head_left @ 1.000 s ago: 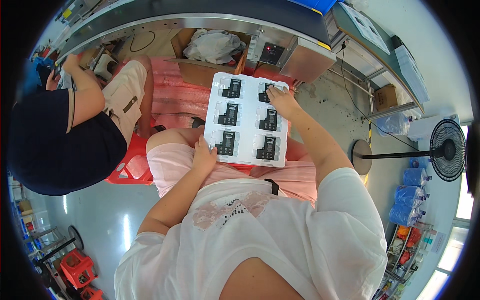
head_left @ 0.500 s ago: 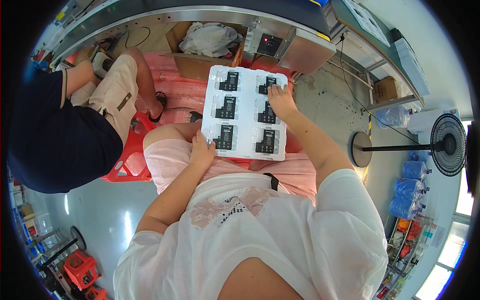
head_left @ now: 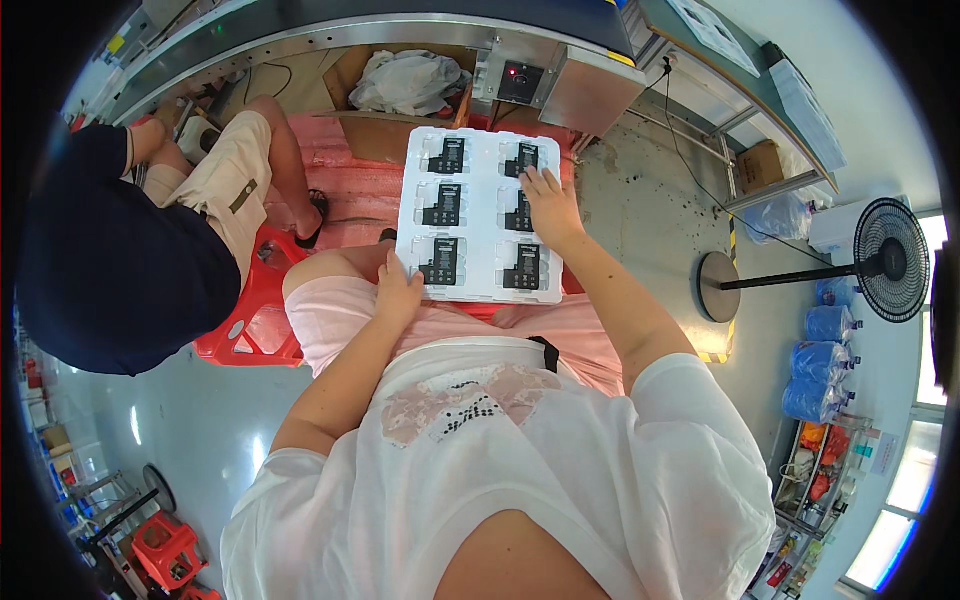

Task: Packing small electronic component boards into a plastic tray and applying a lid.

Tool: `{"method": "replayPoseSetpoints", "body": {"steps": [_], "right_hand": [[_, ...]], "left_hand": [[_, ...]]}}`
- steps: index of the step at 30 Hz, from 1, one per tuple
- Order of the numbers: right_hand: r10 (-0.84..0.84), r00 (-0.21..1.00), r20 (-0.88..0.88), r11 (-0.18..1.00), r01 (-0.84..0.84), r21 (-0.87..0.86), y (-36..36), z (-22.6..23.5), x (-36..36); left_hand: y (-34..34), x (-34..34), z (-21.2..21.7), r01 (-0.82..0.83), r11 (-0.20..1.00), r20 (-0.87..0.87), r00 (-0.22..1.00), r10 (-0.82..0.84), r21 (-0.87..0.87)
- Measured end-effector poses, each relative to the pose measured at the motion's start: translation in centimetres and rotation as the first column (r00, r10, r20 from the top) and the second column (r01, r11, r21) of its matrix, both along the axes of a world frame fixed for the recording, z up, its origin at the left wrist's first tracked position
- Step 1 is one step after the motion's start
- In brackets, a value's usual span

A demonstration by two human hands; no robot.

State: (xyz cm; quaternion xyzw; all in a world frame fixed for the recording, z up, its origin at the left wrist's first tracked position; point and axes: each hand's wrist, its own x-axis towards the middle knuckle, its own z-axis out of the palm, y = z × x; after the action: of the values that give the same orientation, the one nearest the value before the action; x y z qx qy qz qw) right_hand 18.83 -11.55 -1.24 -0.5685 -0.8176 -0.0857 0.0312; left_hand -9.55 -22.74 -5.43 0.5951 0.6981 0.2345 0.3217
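A white plastic tray lies across my lap, tilted slightly. In its moulded pockets sit several flat black battery packs, in two columns. My left hand grips the tray's near left edge, with its other fingers partly hidden beyond the rim. Over the right column, my right hand has its fingers stretched out, holding nothing. Its fingertips are just below the top right battery, and the hand partly covers the middle right battery. Whether the fingertips touch a battery, I cannot tell. The near right battery is fully visible.
Ahead stands a conveyor bench with a metal control box. Below it is a cardboard box holding clear plastic bags. A seated person is close on my left by a red stool. A fan stands right.
My right hand has drawn back from the top right battery, its fingers now straighter. Tray and surroundings sit slightly further left and higher in the view. My left hand keeps hold of the edge.
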Motion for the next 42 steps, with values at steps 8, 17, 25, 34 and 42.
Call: {"method": "replayPoseSetpoints", "body": {"steps": [8, 17, 25, 34, 42], "right_hand": [[0.014, 0.994, 0.106, 1.0, -0.013, -0.011, 2.6, 1.4, -3.1], [0.132, 0.928, 0.348, 0.99, -0.14, 0.0, 2.5, 2.6, -1.9], [-0.173, 0.959, -0.224, 0.985, 0.162, -0.065, -1.7, 0.7, -1.5], [-0.607, 0.31, -0.732, 0.795, 0.26, -0.548, -10.4, -7.4, 1.9], [-0.821, -0.205, -0.533, 0.521, 0.116, -0.846, -10.6, -2.1, 0.9]], "left_hand": [[-0.4, 0.2, -0.2, -0.025, 0.998, 0.017, 1.0, 0.024, 0.06], [-0.7, 0.2, 0.6, -0.01, 1.0, 0.03, 1.0, 0.009, 0.028], [0.8, -0.6, -0.7, -0.075, 0.996, 0.124, 0.989, 0.08, -0.042], [1.9, -1.1, -1.1, -0.051, 0.989, 0.246, 0.966, 0.083, -0.137], [3.0, -1.5, -1.0, -0.045, 0.976, 0.232, 0.968, 0.095, -0.213]]}}
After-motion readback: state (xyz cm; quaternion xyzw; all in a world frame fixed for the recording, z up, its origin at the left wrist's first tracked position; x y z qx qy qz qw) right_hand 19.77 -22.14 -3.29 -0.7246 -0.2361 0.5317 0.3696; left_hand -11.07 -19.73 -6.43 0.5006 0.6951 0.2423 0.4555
